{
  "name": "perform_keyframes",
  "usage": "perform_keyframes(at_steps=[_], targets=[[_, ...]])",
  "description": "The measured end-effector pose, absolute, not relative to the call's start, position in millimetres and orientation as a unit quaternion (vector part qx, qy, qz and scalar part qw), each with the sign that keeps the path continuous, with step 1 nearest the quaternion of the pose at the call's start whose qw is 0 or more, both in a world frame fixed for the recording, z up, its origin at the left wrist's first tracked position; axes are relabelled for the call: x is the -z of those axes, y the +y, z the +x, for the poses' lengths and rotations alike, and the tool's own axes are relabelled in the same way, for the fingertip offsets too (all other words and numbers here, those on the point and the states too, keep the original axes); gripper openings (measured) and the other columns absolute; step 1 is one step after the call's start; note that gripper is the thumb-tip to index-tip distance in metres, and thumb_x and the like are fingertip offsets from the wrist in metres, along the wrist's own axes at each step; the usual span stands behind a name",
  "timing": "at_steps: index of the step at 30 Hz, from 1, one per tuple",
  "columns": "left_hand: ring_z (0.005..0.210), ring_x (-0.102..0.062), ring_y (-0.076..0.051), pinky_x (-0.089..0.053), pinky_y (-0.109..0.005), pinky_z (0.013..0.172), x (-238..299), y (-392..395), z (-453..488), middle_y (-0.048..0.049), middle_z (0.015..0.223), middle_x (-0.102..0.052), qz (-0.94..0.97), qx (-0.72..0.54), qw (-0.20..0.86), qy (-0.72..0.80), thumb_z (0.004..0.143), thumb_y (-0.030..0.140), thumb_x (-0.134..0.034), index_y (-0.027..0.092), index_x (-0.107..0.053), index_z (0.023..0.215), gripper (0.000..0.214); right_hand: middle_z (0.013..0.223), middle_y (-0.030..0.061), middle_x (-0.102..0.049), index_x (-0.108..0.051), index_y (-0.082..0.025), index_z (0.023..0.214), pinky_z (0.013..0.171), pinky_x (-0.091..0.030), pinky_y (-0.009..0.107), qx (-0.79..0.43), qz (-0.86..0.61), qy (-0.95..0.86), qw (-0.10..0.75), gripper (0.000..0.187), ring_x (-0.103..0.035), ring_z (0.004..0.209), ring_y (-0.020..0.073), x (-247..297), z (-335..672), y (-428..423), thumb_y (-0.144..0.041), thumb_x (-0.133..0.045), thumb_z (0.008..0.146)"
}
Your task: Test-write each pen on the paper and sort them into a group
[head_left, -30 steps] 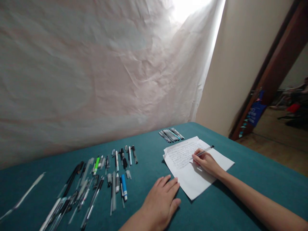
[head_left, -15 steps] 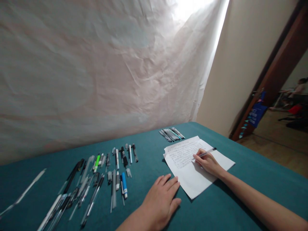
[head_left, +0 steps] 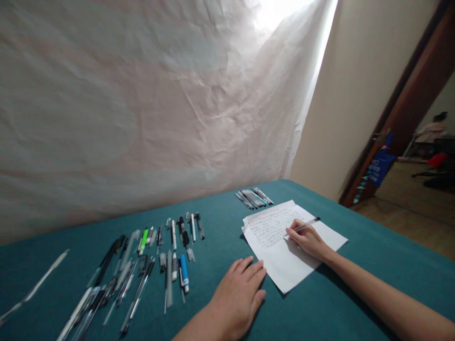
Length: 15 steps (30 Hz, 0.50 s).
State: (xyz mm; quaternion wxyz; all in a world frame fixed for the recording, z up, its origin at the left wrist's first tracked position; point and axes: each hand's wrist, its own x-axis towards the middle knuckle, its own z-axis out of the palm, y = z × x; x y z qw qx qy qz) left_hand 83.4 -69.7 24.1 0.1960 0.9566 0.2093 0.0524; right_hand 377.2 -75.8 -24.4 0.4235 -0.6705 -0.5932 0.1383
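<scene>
My right hand is closed round a pen with a clear barrel and a dark end pointing up to the right. The pen's tip is at the paper, near the end of the handwritten lines. Several rows of small writing cover the sheet's upper part, and its lower part is blank. Another white sheet shows from underneath. My left hand lies flat on the table with its fingers stretched out, the fingertips at the paper's left edge. It holds nothing.
On the green tablecloth, loose pens, caps and refills are spread at the left, among them a green pen and a blue one. A neat row of pens lies behind the paper. A pale cloth hangs behind; a person sits beyond the doorway.
Both hands, the pen and the paper look almost the same as before. Beyond the doorway, the person has shifted posture slightly.
</scene>
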Motion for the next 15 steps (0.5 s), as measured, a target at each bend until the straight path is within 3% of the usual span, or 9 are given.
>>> perform_keyframes(at_steps=[15], targets=[[0.128, -0.023, -0.022, -0.017, -0.043, 0.105, -18.2, -68.6, 81.5, 0.0022, 0.14, -0.031, 0.955, -0.069, 0.199, 0.209, 0.089, 0.036, -0.033, 0.029, -0.033, 0.131, 0.042, 0.048, -0.0045, -0.051, -0.044, -0.02, 0.065, 0.043, -0.036, 0.022, -0.149, -0.666, -0.593, 0.427, 0.021, -0.047, 0.041, 0.0105, 26.8, 377.5, -76.4, -0.035, -0.048, 0.08]])
